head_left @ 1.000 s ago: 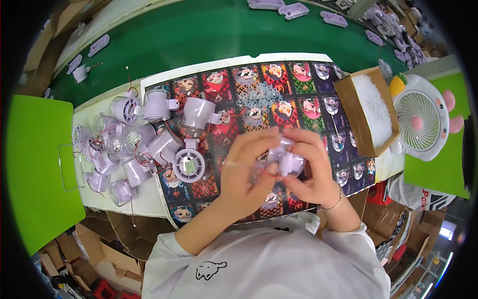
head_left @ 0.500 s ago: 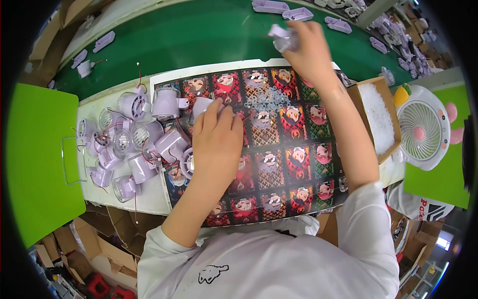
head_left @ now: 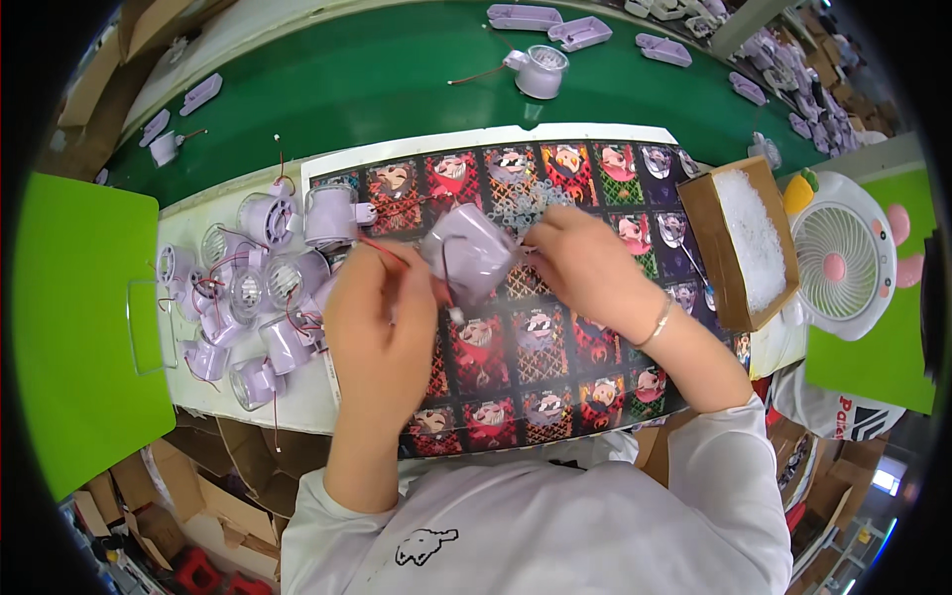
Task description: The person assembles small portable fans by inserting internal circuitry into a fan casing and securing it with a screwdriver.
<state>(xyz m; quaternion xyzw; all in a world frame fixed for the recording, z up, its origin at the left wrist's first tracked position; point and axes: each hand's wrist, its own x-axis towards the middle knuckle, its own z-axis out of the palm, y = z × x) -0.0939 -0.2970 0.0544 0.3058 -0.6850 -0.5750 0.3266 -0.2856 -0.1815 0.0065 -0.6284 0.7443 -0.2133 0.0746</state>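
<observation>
Left hand (head_left: pixel 382 317)'s curled, right hand (head_left: pixel 590 263)'s bent inward, fingers bunched; too blurry to tell if either's actually gripping. Between them, over the printed sheet (head_left: pixel 535 342): a glossy, tilted lilac housing (head_left: pixel 474 248).

Lilac housing (head_left: pixel 470 255) btwn L fingers (head_left: pixel 416 296) & R fingers (head_left: pixel 551 238), nr clear pcs (head_left: pixel 526 202)
</observation>
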